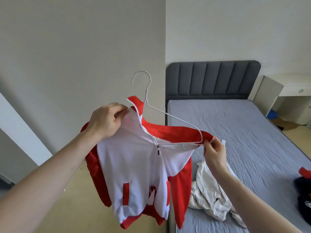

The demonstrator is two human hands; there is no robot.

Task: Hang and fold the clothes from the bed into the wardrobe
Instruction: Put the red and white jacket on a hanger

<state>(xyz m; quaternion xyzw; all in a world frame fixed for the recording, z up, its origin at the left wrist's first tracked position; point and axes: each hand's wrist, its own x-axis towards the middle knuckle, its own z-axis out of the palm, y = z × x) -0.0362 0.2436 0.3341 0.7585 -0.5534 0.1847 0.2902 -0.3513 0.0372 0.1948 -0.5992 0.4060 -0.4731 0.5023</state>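
Both forearms reach in from the bottom corners, cut off by the frame edge before the elbows. The left hand (107, 121) is curled round the white front panel of a red-and-white zip jacket (134, 174) near its collar, fingertips tucked into the cloth and hidden there. The right hand (214, 153) pinches the jacket's red shoulder between thumb and fingers, right at the tip of a white wire hanger (168, 115). The hanger's right arm lies bare along the top of the red shoulder; its left arm disappears inside the jacket and cannot be followed. Its hook stands free above the collar. The zip is partly open, the pull hanging at chest height. The jacket hangs in the air over the bed's edge and the floor, its left sleeve mostly hidden behind the body.

Behind the right forearm a crumpled white garment (210, 195) lies on the bed (244, 125), partly covered by the arm. At the right edge a dark garment (303, 190) with some red on it is cut off by the frame, so its kind cannot be told. Further back stand the grey padded headboard (213, 78) and a white worktop (292, 86) with a drawer; what sits in the gap below it is too blurred to name.
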